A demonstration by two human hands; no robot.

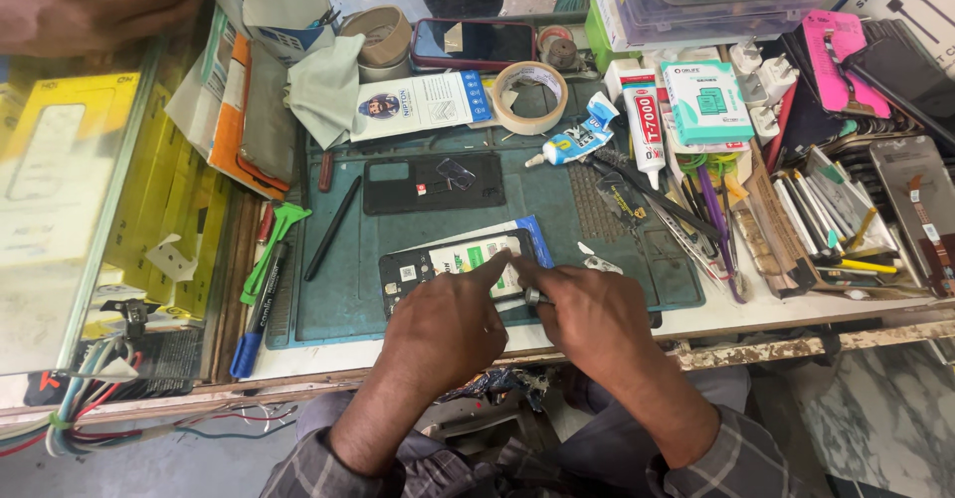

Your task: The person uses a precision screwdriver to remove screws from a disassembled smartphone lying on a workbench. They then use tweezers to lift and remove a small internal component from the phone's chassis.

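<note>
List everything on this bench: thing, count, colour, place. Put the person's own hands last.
opened phone: one, black, mat front, under both hands
back cover: one, black, mat centre
work mat: one, teal, bench middle
tape roll: one, beige, behind mat
glue tube: one, white and red, right of mat
stylus: one, black, mat left
marker pen: one, blue and black, left edge
another person's hand: one, top left
left hand: one, pressing the phone
right hand: one, fingers on the phone, holding a small metal tool
</note>
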